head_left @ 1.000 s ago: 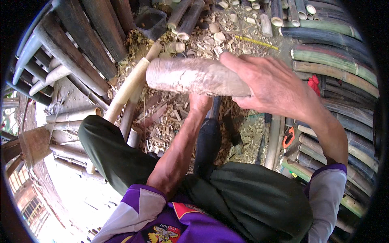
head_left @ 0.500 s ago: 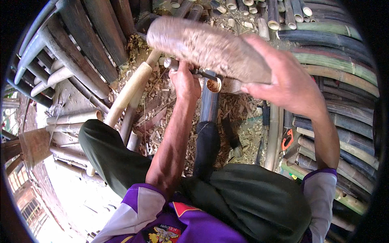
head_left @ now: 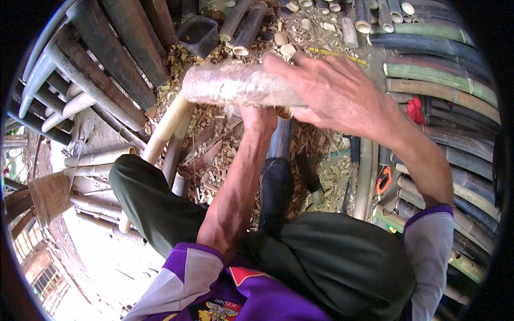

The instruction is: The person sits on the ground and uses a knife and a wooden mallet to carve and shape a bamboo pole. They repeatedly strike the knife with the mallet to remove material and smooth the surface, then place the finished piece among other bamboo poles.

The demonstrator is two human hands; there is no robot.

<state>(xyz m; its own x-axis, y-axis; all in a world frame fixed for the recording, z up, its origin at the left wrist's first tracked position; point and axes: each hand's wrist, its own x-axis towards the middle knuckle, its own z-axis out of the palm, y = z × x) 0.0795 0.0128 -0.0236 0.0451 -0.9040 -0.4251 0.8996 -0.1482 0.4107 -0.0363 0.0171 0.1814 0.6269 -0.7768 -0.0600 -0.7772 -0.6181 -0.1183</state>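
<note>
Right hand (head_left: 342,91) clasps a wooden log (head_left: 235,85) above the left hand (head_left: 259,115)

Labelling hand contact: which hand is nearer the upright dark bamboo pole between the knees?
Left. The left hand sits at the top of the dark bamboo pole, seemingly gripping it; the right hand is above, holding the pale wooden club.

Bamboo poles (head_left: 112,59) lie stacked up left of the hand (head_left: 342,96), dark and weathered, and greener poles (head_left: 439,75) lie to its right. Beneath it the ground (head_left: 214,155) is strewn with pale shavings and offcuts. Above it sit short cut tubes (head_left: 385,10) and a black tub (head_left: 197,33). Bright daylight washes the lower left.
</note>
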